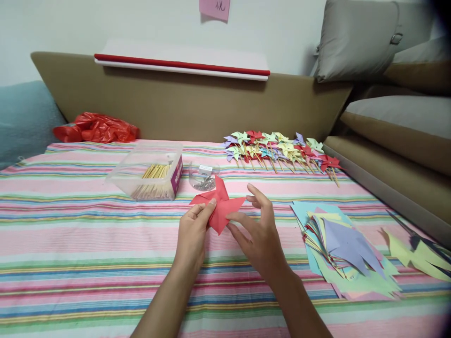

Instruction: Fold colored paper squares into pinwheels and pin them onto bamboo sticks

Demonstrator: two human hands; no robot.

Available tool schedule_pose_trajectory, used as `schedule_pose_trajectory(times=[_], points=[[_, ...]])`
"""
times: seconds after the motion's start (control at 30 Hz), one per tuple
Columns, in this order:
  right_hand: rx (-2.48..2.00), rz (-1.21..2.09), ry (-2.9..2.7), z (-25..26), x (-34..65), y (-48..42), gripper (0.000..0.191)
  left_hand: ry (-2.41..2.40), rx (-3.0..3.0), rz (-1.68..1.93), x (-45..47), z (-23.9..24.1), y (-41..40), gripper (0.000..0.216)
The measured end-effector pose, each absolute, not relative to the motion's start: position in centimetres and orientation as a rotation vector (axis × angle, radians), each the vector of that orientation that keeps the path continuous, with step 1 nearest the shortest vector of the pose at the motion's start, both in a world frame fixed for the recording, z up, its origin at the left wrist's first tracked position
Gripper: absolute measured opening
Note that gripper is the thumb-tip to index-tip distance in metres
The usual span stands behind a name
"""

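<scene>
A red paper pinwheel (222, 206) with folded blades is held up above the striped cloth, in the middle of the head view. My left hand (193, 230) grips it from the left, thumb pressed near its centre. At its lower right edge, the thumb and index finger of my right hand (259, 230) pinch the paper, while the other fingers are raised and curved. Just behind the pinwheel stands a clear round container (204, 174) of small metal pins. A clear plastic box (148, 173) of thin wooden sticks is to its left.
Finished pinwheels on sticks (282, 150) lie in rows at the back right. Cut paper sheets (347, 249) are piled at the right, beside scissors (419, 239) and a yellow cut sheet (412, 253). A red plastic bag (98, 127) rests at the back left. Cushions (398, 117) border the right side.
</scene>
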State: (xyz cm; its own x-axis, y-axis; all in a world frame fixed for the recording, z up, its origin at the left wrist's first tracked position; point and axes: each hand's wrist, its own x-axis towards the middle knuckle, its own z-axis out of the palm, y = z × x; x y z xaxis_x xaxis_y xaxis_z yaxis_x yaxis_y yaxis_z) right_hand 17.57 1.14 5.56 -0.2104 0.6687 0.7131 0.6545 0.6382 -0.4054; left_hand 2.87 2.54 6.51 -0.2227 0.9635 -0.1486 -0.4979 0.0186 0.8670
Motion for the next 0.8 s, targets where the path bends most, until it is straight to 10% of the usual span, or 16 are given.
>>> schedule_pose_trajectory(times=[0.8], points=[[-1.202,0.666,-1.288,5.85,16.89,1.62,0.008,1.13,1.025,1.41,3.52,5.63,1.77,0.025]])
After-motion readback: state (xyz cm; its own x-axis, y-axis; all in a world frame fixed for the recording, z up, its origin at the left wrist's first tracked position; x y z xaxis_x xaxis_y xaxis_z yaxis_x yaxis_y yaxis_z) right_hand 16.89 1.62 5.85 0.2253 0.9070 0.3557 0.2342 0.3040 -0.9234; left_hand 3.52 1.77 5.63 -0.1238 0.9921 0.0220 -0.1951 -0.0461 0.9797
